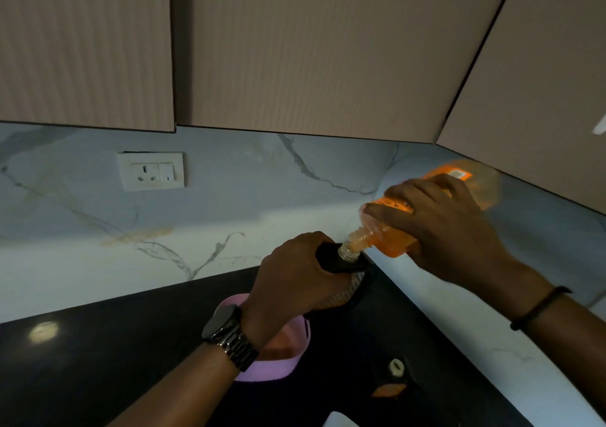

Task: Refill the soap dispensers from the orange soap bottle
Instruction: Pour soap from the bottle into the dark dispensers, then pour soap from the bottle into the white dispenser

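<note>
My right hand [439, 226] grips the orange soap bottle [390, 239], tipped with its open neck pointing down and left. That neck touches the threaded mouth of a black-shouldered soap dispenser [347, 259], which has no pump on it. My left hand [295, 282], with a dark watch on the wrist, wraps around this dispenser's clear body and holds it upright on the black counter [98, 361]. Orange soap fills the lower part of the tilted bottle near its neck. Much of the dispenser's body is hidden by my fingers.
A pink container [278, 361] sits on the counter under my left wrist. A small white cap [396, 367] and an orange piece [387, 390] lie to the right. A wall socket [151, 170] is on the marble backsplash. Cabinets hang overhead.
</note>
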{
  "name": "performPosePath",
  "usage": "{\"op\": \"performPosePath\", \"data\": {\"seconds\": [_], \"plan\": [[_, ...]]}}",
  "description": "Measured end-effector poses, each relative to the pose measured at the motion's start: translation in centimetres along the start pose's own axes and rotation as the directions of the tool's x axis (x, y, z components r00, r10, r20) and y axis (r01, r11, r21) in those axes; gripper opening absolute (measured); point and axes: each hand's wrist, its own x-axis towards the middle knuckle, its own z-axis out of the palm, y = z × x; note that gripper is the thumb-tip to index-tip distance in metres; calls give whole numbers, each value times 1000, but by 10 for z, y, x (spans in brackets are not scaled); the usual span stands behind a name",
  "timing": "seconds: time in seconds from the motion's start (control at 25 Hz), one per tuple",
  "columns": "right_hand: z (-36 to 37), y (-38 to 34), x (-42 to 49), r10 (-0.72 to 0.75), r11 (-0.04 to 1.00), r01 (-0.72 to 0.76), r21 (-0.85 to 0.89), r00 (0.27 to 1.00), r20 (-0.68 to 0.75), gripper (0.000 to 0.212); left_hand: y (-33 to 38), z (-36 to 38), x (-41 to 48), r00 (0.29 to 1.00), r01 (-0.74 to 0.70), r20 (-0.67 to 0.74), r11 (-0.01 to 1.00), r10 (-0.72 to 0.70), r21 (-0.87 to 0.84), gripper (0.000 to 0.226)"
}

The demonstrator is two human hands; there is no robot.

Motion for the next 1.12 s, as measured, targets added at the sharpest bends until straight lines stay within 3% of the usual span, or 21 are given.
{"op": "performPosePath", "data": {"seconds": [0.2,0.32,0.44,0.6,0.76,0.84,0.92,1.04,1.12], "plan": [[29,-42,-49,207,970,-228,82,957,204,83,-16,33,4,990,-109,-38,913,134,392,34],[48,-80,-77,422,870,-479,113,845,328,83,-23,65,3,977,-142,-58,827,206,544,32],[64,-99,-95,566,758,-640,124,741,360,83,-27,88,5,978,-165,-14,811,209,560,35],[86,-101,-119,630,550,-811,199,559,539,85,-25,112,10,962,-249,39,812,269,528,45],[105,-96,-155,649,202,-910,361,401,647,64,-30,139,11,991,-121,91,918,94,377,37],[111,-95,-175,588,65,-874,482,424,689,40,-40,157,6,996,-37,93,934,4,355,45],[110,-98,-191,541,13,-839,544,464,702,30,-53,176,1,984,4,159,912,-76,410,52],[108,-102,-213,523,45,-849,526,469,712,53,-74,204,1,959,-11,244,846,-141,533,61],[105,-102,-224,517,-8,-859,511,434,737,57,-87,216,1,941,-59,301,800,-155,597,70]]}}
